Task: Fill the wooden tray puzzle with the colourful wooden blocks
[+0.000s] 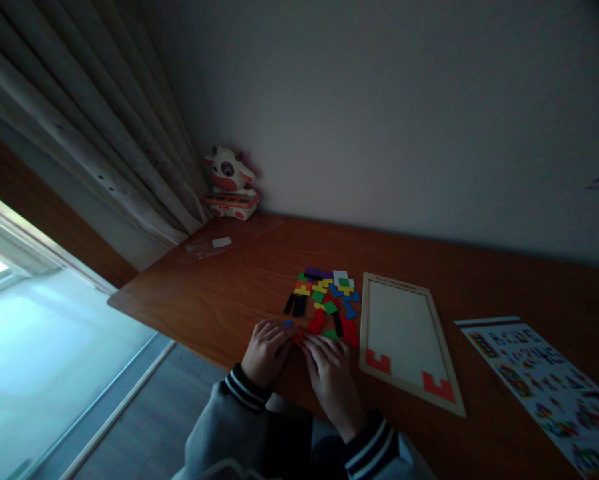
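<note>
My left hand [268,350] and my right hand [327,370] meet near the front edge of the table. Between their fingertips a small red puzzle piece [298,339] shows, mostly covered by the fingers of both hands. A blue piece [288,323] peeks out just beyond my left fingers. Past my right hand lies a loose pile of flat coloured puzzle pieces [331,307], some overlapping. Right of the pile, a wooden puzzle tray [362,320] holds two red pieces, one [378,361] in the near left corner and one [437,385] in the near right corner.
A printed pattern sheet [544,380] lies at the right of the wooden table [259,257]. At the back left stands a toy cow with a keyboard [231,183], with clear plastic and a white slip [222,242] in front. A curtain [94,100] hangs at left.
</note>
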